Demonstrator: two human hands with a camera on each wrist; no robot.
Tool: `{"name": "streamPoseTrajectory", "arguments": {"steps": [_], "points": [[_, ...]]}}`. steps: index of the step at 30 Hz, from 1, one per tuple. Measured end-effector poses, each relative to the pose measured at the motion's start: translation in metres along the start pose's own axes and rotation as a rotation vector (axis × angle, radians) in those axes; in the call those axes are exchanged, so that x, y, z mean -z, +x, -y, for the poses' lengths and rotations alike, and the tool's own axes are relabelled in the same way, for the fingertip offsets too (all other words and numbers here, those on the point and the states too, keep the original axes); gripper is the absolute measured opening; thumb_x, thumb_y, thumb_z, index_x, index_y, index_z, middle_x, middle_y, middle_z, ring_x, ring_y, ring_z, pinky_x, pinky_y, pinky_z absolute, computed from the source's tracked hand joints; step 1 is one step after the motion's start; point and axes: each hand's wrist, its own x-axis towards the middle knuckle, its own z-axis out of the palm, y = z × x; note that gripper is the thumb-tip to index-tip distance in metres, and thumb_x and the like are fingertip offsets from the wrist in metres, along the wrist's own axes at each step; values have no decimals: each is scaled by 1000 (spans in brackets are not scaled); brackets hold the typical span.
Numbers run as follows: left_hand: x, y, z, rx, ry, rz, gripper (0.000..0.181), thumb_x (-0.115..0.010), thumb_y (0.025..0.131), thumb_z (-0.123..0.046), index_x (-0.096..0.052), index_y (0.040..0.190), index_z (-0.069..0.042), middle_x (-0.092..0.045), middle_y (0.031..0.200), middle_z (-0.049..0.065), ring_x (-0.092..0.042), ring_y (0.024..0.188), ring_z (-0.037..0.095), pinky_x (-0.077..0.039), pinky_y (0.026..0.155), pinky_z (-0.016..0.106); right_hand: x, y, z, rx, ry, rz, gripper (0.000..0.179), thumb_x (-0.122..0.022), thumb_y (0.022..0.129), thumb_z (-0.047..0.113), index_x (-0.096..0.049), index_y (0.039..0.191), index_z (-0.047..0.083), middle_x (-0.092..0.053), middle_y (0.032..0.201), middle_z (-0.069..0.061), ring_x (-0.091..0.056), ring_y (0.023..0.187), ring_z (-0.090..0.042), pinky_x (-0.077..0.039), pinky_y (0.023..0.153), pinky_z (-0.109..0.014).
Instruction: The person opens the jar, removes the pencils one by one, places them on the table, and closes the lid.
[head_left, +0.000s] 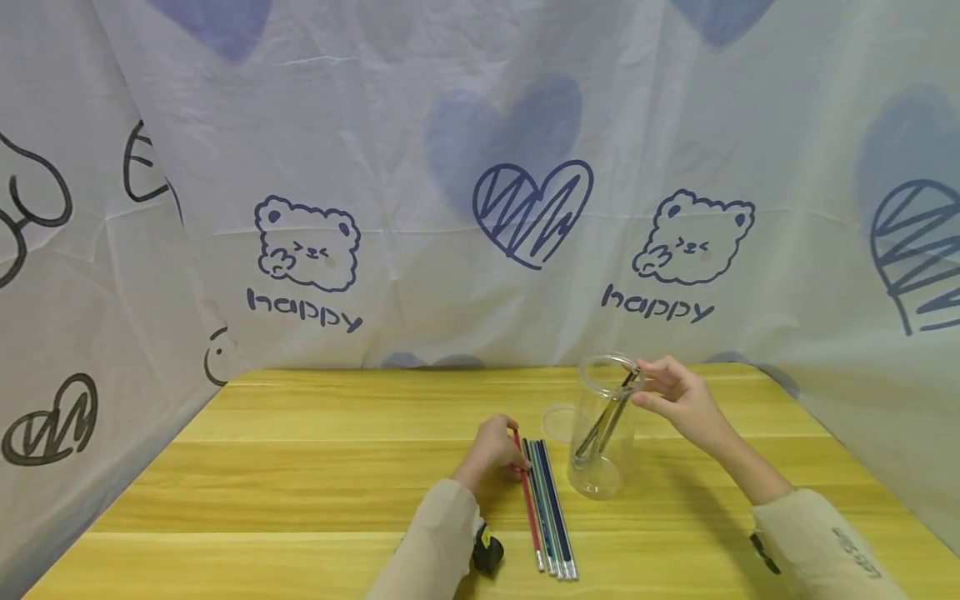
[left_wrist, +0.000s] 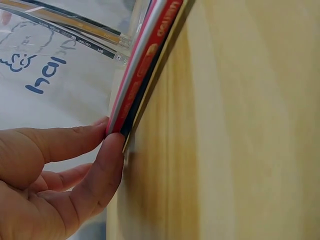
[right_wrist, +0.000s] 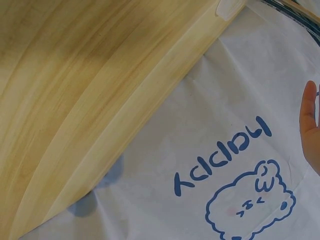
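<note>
Wooden table (head_left: 300, 492): left hand (head_left: 495, 450) pinches red pencil (head_left: 529, 508), other pencils (head_left: 561, 529) remaining; at its three o'clock, clear jar (head_left: 588, 412) holds two; right hand's (head_left: 678, 400) grip unclear.

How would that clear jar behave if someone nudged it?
The jar looks smooth and see-through, probably plastic, so it may be light and slide easily. It stands tall and fairly narrow, with pencils slanting inside, so a push near the rim could tip it. Its round wall suggests it might roll once over.

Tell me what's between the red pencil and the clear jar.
The head view shows darker pencils beside the red one, then a strip of tabletop.
</note>
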Motion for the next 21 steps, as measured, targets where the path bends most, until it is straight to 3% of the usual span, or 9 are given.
{"name": "streamPoseTrajectory", "arguments": {"steps": [8,15,21], "points": [[0,-1,0,11,7,6,58,-69,61,21,-46,113,12,-53,68,18,-57,43,21,-51,43,29,0,0,4,3,13,-5,22,-59,79,-10,-45,96,-12,-55,113,17,-59,88,-5,-49,75,-19],[-2,-3,-1,11,10,21,58,-69,63,20,-46,116,13,-55,84,25,-59,47,25,-51,44,29,1,0,1,-15,21,6,23,-60,80,-8,-46,98,-9,-55,113,16,-59,87,-6,-49,74,-20],[-1,-3,-1,5,39,22,57,-70,63,18,-46,115,13,-56,73,20,-58,44,23,-51,43,28,1,1,1,-11,19,7,23,-60,80,-8,-45,97,-10,-56,113,16,-60,87,-6,-49,74,-20]]}}
